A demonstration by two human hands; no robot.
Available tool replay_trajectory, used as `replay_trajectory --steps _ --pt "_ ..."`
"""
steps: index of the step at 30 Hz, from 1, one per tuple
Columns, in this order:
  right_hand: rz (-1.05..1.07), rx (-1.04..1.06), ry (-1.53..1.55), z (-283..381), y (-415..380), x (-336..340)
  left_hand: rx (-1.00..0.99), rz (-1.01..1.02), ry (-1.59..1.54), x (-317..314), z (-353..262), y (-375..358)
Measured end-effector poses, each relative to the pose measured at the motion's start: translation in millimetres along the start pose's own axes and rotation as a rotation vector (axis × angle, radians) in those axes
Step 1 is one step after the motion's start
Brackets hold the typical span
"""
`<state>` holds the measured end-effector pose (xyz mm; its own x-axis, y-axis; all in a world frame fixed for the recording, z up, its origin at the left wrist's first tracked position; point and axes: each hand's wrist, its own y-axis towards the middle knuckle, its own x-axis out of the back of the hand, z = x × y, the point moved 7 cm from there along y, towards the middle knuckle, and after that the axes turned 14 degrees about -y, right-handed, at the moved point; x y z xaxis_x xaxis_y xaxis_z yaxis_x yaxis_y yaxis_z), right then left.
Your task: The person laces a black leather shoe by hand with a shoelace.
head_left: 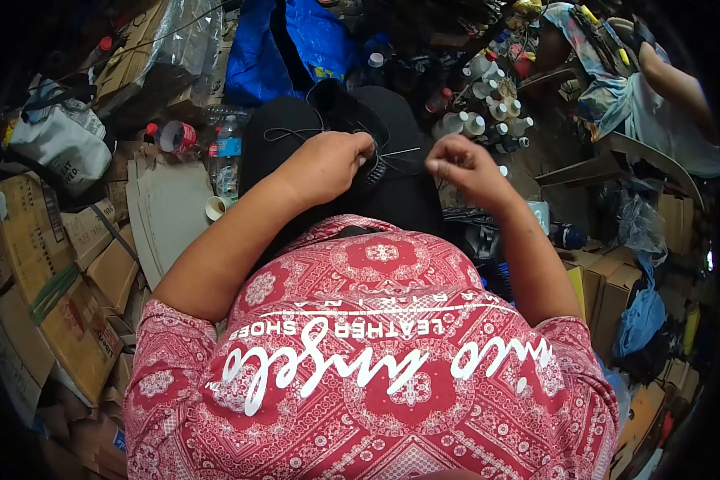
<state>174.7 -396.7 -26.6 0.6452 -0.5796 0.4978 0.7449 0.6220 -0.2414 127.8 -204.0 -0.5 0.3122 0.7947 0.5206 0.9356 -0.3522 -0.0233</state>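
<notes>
A black strap-like piece (340, 108) lies curled across my lap, with a row of fine ridges or stitches (376, 170) near its lower end. My left hand (338, 164) is closed on this strap, thumb and fingertips pinching its edge. A thin metal needle (402, 151) sticks out of the strap toward the right. Just beyond its tip is my right hand (466, 168), with fingers curled together and slightly blurred; what they hold, if anything, cannot be made out. A loop of dark cord (284, 132) lies over my left thigh.
Plastic bottles (496, 104) crowd the floor ahead on the right, and more bottles (229, 152) stand at my left. Flattened cardboard (48, 264) piles up on the left. A blue bag (252, 64) sits ahead. Another person's arm (676, 88) shows at the upper right.
</notes>
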Motion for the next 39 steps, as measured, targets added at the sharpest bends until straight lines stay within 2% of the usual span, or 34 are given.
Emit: replay_trajectory --steps 1,3,4,5,7,8,9,12,13,16,22,26,29,31,33,34,35,37,38,39 --pt "-0.076 0.037 0.078 8 1 9 -0.003 0.006 -0.001 1 -1 2" --pt "-0.24 0.186 -0.335 27 15 32 -0.073 0.079 0.147 0 -10 6" --pt "-0.244 0.098 -0.356 23 24 32 -0.084 0.082 0.153 0 -12 7" --pt "-0.256 0.101 -0.359 14 28 32 -0.073 0.088 0.167 -1 -12 8" --pt "-0.428 0.158 -0.806 20 36 34 -0.069 0.079 0.188 2 -10 8" --pt "-0.415 0.137 -0.641 24 32 38 -0.081 0.067 0.162 3 -9 7" --pt "-0.406 0.149 -0.645 33 29 39 -0.087 0.054 0.131 4 -7 5" --pt "-0.172 0.413 -0.982 80 16 6 -0.09 0.033 0.122 1 -1 2" --pt "-0.18 0.415 -0.981 86 15 -2 -0.104 0.026 0.122 2 -2 2" --pt "0.01 0.516 -1.208 94 21 -36 -0.082 0.071 0.155 2 -5 2" --pt "0.007 0.471 -1.114 87 20 -40 -0.162 0.018 0.132 1 -1 -7" --pt "0.019 0.445 -1.088 78 21 -40 -0.223 0.052 0.174 3 -1 -9" --pt "-0.011 0.511 -1.059 66 14 -26 -0.228 0.089 0.228 20 3 -26" --pt "-0.026 0.326 -1.122 32 5 -4 -0.164 0.047 0.387 44 22 -49" --pt "-0.126 0.191 -0.982 -15 -9 27 -0.056 -0.149 0.255 82 43 -79" --pt "-0.032 -0.166 -0.593 -29 -12 38 0.039 -0.213 0.065 94 49 -87" --pt "-0.019 -0.165 -0.598 -36 -10 37 0.138 -0.277 -0.128 102 51 -95" --pt "-0.192 -0.098 0.402 -50 -2 43 0.195 -0.339 -0.541 111 41 -87" --pt "-0.302 -0.018 0.659 -31 6 37 0.05 -0.345 -0.668 113 27 -75" --pt "-0.303 -0.014 0.657 -8 15 24 -0.095 -0.345 -0.793 112 11 -64"
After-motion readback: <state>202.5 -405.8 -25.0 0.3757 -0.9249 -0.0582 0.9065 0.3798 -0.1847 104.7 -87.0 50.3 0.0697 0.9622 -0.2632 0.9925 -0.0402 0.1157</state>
